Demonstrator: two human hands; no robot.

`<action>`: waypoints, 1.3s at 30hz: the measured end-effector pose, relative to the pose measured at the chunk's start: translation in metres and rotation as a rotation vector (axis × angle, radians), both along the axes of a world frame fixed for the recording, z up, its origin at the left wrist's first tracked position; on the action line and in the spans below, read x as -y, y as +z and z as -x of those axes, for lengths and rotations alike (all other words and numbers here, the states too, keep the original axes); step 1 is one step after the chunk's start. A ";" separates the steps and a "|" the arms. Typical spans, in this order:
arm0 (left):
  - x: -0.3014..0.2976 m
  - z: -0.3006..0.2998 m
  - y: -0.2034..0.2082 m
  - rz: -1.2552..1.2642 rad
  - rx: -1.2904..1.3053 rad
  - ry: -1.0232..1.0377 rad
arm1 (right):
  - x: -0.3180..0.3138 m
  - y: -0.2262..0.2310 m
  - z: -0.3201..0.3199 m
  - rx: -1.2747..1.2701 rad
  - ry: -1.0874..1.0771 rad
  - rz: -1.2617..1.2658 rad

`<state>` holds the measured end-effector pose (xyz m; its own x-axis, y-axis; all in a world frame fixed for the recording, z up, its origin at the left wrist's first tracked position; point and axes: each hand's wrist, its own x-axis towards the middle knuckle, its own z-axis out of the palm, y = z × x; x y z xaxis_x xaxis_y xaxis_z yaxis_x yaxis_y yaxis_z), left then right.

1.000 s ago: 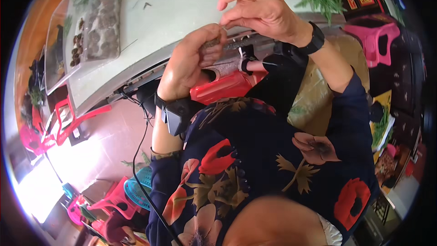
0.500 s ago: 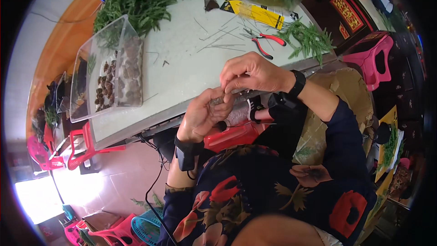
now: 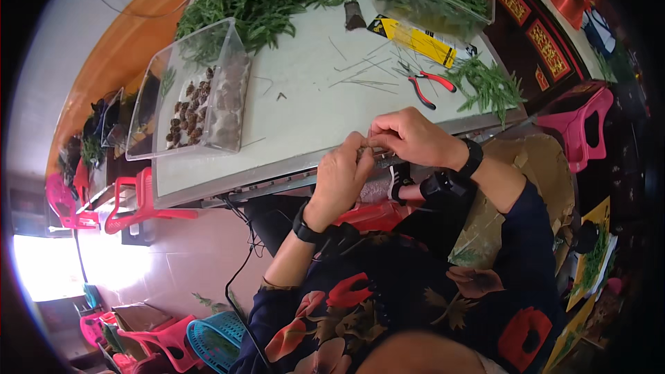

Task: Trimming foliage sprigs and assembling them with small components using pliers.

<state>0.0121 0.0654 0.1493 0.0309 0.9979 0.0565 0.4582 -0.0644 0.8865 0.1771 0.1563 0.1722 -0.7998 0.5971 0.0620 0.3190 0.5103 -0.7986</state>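
Observation:
Just off the table's front edge, my left hand point(image 3: 338, 179) and my right hand point(image 3: 415, 140) meet fingertip to fingertip. Both are closed in a pinch around something small and brownish, mostly covered by the fingers, so its kind cannot be made out. Beyond them on the white table point(image 3: 291, 107) lie pliers point(image 3: 433, 82) with red-and-black handles, jaws toward the scattered thin wires point(image 3: 364, 73). A clear plastic bin point(image 3: 239, 45) to the left holds small brown pine cones point(image 3: 192, 107). A dark band sits on each wrist.
Piled green artificial sprigs point(image 3: 260, 3) cover the far left, and another clear bin point(image 3: 429, 10) of greenery stands far right. Near it lie a yellow package point(image 3: 419, 41), a dark wrapped bundle point(image 3: 354, 15) and loose sprigs point(image 3: 488, 83). A pink stool point(image 3: 582, 125) stands right, cardboard point(image 3: 516, 187) below.
My left hand has rolled over, its back now showing instead of the palm, and the thing in it is more hidden. The whole view has shifted, the table's contents appearing further right.

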 end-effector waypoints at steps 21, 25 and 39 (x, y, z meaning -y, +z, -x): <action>-0.265 -0.017 0.063 -0.488 -0.504 0.111 | -0.114 -0.064 -0.101 -0.763 -0.278 1.049; -0.416 0.016 0.019 -0.431 -0.703 0.265 | -0.155 -0.088 -0.115 -0.884 -0.203 1.184; -0.663 0.050 -0.062 -0.147 -1.367 0.276 | -0.274 -0.126 -0.139 -0.829 -0.197 1.185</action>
<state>-0.0382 0.7287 0.0870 -0.0480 0.9683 0.2451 0.9552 0.1163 -0.2722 0.3165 0.4308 0.0464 -0.6811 0.7185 -0.1411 -0.4469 -0.5606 -0.6972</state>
